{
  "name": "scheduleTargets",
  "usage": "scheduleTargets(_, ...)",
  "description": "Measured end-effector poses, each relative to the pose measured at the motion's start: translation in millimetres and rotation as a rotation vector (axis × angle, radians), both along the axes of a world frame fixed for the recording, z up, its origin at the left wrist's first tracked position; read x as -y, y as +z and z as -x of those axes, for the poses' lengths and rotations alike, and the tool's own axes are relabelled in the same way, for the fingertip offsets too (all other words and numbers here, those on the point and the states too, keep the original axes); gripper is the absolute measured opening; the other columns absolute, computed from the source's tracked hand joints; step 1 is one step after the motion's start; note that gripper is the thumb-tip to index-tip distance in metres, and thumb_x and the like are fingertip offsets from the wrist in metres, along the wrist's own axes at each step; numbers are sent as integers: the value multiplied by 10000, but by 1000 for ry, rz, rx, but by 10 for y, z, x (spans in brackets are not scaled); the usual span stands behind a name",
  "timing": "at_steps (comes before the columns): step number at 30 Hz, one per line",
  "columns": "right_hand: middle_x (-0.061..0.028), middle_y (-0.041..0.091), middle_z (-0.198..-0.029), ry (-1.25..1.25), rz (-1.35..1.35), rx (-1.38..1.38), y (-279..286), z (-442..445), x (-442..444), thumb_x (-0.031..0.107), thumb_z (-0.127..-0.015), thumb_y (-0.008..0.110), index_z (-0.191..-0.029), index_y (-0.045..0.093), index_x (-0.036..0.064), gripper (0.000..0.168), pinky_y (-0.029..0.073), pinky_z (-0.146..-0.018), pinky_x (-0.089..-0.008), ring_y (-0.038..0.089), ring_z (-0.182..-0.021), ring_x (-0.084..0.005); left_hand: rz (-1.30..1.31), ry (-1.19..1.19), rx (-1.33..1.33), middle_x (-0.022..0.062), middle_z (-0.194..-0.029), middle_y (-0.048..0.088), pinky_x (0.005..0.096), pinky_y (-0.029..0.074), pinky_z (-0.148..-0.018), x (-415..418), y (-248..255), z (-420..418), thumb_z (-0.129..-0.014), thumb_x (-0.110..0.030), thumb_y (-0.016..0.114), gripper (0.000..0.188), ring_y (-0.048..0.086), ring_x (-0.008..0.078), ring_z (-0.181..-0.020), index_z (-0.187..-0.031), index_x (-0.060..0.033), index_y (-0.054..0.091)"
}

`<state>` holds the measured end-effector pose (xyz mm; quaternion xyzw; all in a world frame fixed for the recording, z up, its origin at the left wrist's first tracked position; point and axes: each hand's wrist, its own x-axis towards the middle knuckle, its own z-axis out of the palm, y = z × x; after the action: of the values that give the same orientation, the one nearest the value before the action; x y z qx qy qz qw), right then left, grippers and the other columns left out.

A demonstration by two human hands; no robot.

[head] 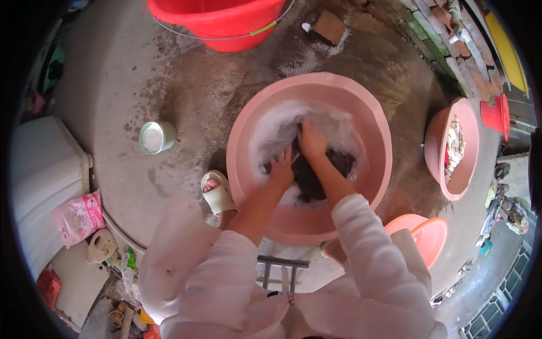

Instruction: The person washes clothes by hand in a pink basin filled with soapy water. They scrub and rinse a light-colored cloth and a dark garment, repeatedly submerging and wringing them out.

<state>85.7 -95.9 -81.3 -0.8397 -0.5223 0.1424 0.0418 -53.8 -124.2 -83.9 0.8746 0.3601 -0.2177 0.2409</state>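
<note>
Before me on the floor stands a large pink plastic basin [245, 114] with sudsy water in it. A dark wet cloth [311, 180] lies in the foam [275, 112], partly under the surface. My right hand [312, 140] is curled around a bunched part of the cloth near the basin's middle. Lower and to its left, my left hand [283, 167] rests on the cloth at the foam with its fingers spread. Suds and my arms hide part of the cloth.
A red bucket [228, 25] with a wire handle is beyond the basin. Left stands a small tub of white stuff [152, 137]. To the right are a pink basin holding clothes [472, 152] and orange basins [436, 241]. A brick [329, 27] lies near the brick wall [440, 38].
</note>
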Motion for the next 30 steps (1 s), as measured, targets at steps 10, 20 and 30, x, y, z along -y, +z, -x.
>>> scheduleTargets(10,-240,537,-1049,116,-157,-229,665,168,682,221,-836,565,-1124,532,87,320,480,-727,-450,560,-900,-404,389,255,-2,203,-1401,274,458,422,-898,48,-330,235,-806,-235,557,750,460,366,-1144,-1430,-179,145)
scheduleTargets(20,-224,598,-1039,-184,-303,-639,-158,-967,71,287,-847,563,-1100,554,-10,389,448,-841,-401,558,-989,-383,373,225,139,137,-1474,147,507,316,-998,-27,53,-158,-735,-286,664,890,208,367,-1324,-1438,-214,123)
scheduleTargets(30,-169,585,-933,118,-167,56,-55,-41,439,174,-792,582,-1075,515,131,294,488,-609,-458,600,-770,-354,179,181,211,153,-1464,172,506,254,-1042,-58,-70,-53,-782,-282,602,792,217,375,-1320,-1435,-194,161)
